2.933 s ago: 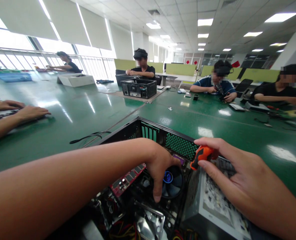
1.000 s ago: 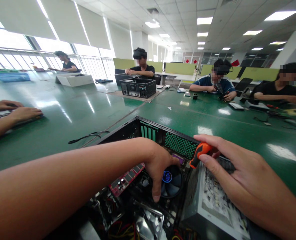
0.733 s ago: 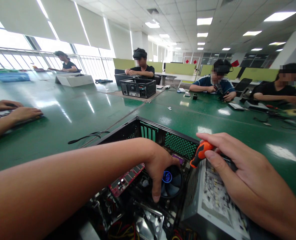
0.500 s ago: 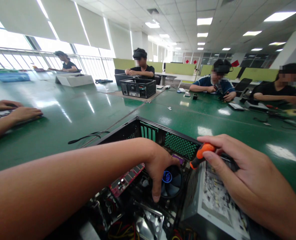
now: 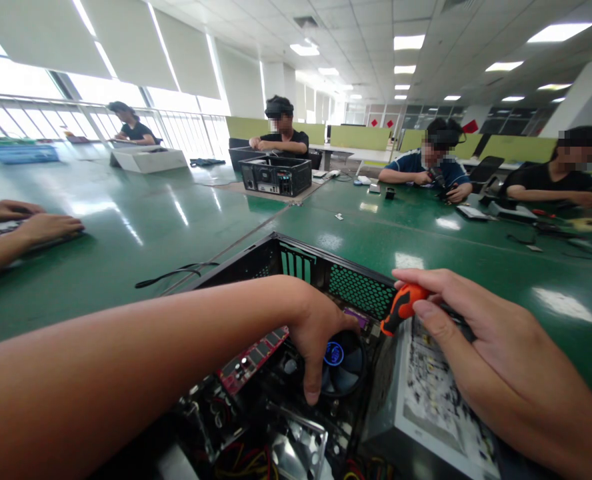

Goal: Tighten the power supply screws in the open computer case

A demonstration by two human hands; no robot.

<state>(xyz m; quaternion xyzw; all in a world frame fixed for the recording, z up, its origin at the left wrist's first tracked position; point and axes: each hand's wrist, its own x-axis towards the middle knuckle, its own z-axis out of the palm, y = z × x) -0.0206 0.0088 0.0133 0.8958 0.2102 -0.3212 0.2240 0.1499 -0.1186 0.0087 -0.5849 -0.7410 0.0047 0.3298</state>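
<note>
My left hand (image 5: 319, 327) reaches into an open black computer case (image 5: 303, 252) and is closed around the rim of a round black cooling fan (image 5: 349, 367) with a blue hub label. Its thumb lies along the near left side of the fan; the other fingertips are hidden behind it. In my right hand (image 5: 501, 353), between thumb and fingers, is the orange and black handle of a screwdriver (image 5: 403, 308), tilted down to the left. No shaft or tip can be made out. Below this hand sits a grey metal power supply (image 5: 391, 400) with a worn label.
Inside the case are a red circuit board (image 5: 241, 373), a shiny metal bracket (image 5: 301, 443) and coloured wires. A black cable (image 5: 169, 272) lies on the green table (image 5: 216, 227). Another computer case (image 5: 276, 179) stands across it. Several people work around; one person's hands (image 5: 51, 230) are at left.
The screwdriver handle has turned in my right fingers, showing more of its black grip. My right thumb has slid slightly right. My left hand stays on the fan.
</note>
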